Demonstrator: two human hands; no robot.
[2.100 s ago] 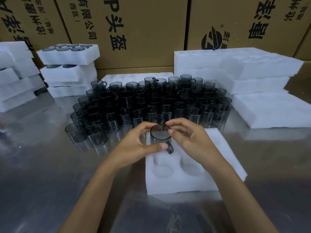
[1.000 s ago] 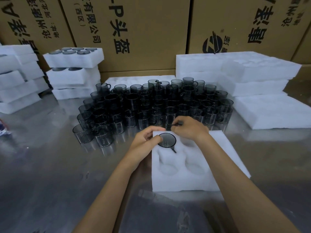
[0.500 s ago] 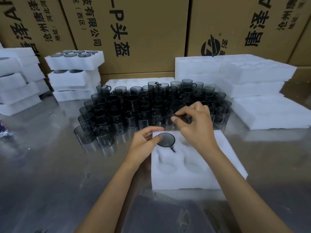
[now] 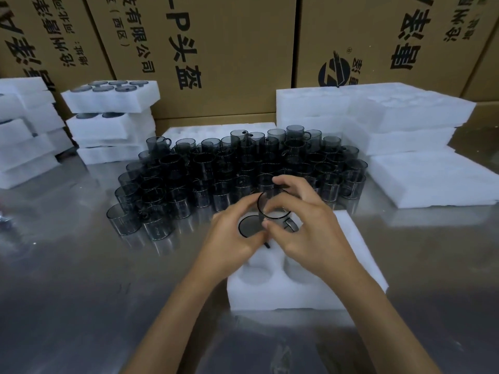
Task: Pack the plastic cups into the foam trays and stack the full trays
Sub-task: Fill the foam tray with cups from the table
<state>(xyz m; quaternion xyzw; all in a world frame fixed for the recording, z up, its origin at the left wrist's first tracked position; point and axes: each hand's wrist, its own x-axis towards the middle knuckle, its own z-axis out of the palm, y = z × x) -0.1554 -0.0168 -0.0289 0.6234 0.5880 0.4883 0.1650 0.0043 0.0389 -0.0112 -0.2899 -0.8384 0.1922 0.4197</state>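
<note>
Right hand (image 4: 305, 233) grips a smoky grey plastic cup (image 4: 272, 205) by its wall, fingers curled round the rim and thumb at the lower edge, cup tilted just above the far end of the foam tray (image 4: 351, 238). Left hand (image 4: 229, 236) has fingers curled, thumb touching the held cup near its base; whether it really pinches it, cannot tell. Tray lies flat on the shiny metal table (image 4: 67, 279) right in front of the person. One seated cup (image 4: 249, 225) sits upright in the tray's far-left pocket, only its round mouth showing, handle poking toward the near side. Two near empty pockets (image 4: 256, 271) are visible; other pockets are hidden by the hands. Behind the tray stands a dense cluster of loose cups (image 4: 237, 166), upright, touching one another. Far left: stack of filled trays (image 4: 113, 117), top one showing six cup mouths. Further left, a pile of foam blocks (image 4: 24, 130). Right: stack of empty trays (image 4: 391, 117). Cardboard boxes (image 4: 229, 49) with printed characters form the back wall.
</note>
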